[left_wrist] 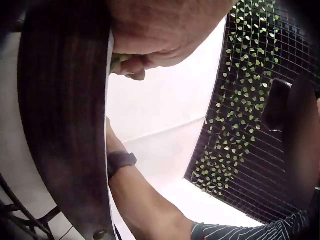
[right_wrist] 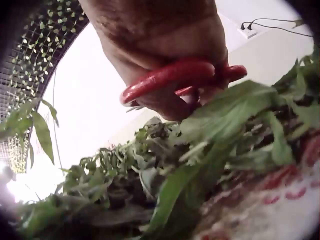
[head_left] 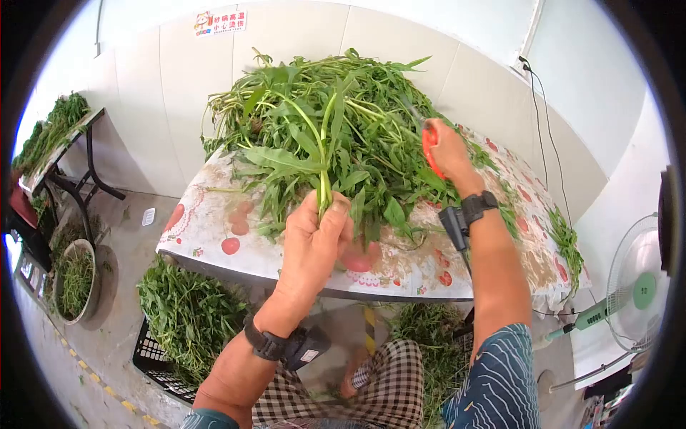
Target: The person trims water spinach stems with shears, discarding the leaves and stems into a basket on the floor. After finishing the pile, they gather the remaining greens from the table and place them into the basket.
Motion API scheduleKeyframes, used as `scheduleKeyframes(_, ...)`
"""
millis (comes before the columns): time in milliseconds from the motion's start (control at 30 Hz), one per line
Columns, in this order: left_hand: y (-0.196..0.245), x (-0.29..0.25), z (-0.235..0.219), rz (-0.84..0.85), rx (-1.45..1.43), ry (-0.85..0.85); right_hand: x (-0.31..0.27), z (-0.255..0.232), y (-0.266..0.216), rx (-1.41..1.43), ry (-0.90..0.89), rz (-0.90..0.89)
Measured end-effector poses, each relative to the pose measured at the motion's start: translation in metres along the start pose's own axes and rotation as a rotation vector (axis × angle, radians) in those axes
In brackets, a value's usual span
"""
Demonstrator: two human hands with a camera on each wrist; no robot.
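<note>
In the head view my left hand (head_left: 314, 232) grips a small bunch of leafy green stems (head_left: 324, 161) like water spinach, upright above the table's near side. Their cut ends sit inside the fist; long leaves spread out above it. My right hand (head_left: 451, 154) holds red-handled scissors (head_left: 431, 146) at the right side of a big heap of the same greens (head_left: 386, 143). The blades point away into the leaves and are partly hidden. In the right wrist view, fingers pass through the red scissor loops (right_wrist: 170, 77), close over the leaves.
A fruit-printed cloth (head_left: 200, 229) covers the table, with scraps and dirt on it. Below stand a black crate (head_left: 153, 357) of greens and more greens (head_left: 429, 329). A fan (head_left: 636, 286) stands at right, a basin (head_left: 91, 307) and second table (head_left: 53, 161) at left.
</note>
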State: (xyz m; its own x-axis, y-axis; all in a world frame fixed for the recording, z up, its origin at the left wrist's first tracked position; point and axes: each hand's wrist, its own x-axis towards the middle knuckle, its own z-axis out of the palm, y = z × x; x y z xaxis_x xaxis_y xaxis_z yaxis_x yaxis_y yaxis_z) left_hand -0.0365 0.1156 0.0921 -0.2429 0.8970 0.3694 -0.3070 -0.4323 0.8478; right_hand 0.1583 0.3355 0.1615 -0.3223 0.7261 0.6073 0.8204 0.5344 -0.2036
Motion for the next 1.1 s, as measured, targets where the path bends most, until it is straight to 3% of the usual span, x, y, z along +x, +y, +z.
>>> scheduleKeyframes(67,0.002,-0.001,0.001,-0.012,0.014,0.006,-0.003,-0.023,0.001,-0.065,0.106,-0.057)
scheduleKeyframes(233,0.003,-0.001,0.002,-0.009,0.015,0.016,-0.021,-0.088,-0.009,-0.237,0.085,-0.048)
scheduleKeyframes(400,0.005,-0.002,0.005,-0.004,-0.013,0.036,-0.036,-0.145,0.036,-0.406,0.252,0.156)
scheduleKeyframes(567,0.002,0.000,0.005,0.011,-0.009,0.046,-0.070,-0.151,0.106,-0.400,0.506,0.268)
scheduleKeyframes(600,0.001,0.000,0.005,0.010,0.010,0.054,-0.075,-0.151,0.096,-0.372,0.487,0.289)
scheduleKeyframes(733,0.000,-0.001,0.005,0.042,0.039,0.055,-0.085,-0.151,0.058,-0.219,0.342,0.210)
scheduleKeyframes(867,0.001,-0.002,0.003,0.048,0.026,0.013,-0.095,-0.172,0.059,0.009,0.644,-0.046)
scheduleKeyframes(967,-0.001,-0.002,-0.001,0.041,0.056,0.001,-0.114,-0.183,0.074,0.067,0.573,0.072)
scheduleKeyframes(1033,0.000,-0.002,0.001,0.041,0.066,0.012,-0.121,-0.182,0.076,0.026,0.319,0.268)
scheduleKeyframes(1100,0.002,-0.002,0.002,0.039,0.103,0.001,-0.129,-0.169,0.090,-0.270,0.148,0.134)
